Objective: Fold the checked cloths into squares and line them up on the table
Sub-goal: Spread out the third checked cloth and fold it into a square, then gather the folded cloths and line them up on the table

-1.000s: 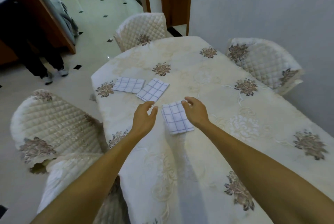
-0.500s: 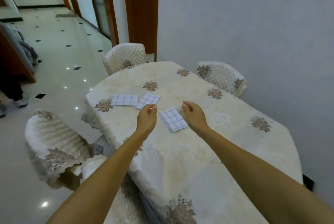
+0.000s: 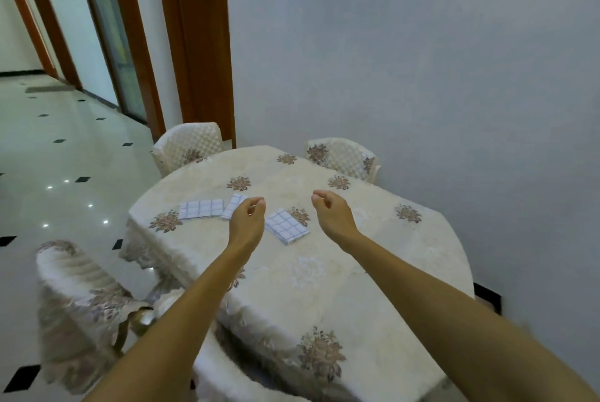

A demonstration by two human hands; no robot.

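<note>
Raised now, left hand (image 3: 246, 223) and right hand (image 3: 332, 216), loosely curled fingers, empty, three folded cloths (image 3: 285, 226)

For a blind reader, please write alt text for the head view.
A left hand and a right hand hover empty above a table bearing three folded checked cloths: the left cloth, middle cloth and right cloth lie in a loose row.

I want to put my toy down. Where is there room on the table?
The near half of the table is bare. So is the right side, from the right hand to the wall, and the far end by the chairs. It is crowded at the left edge, where three cloths lie by the left hand.
</note>
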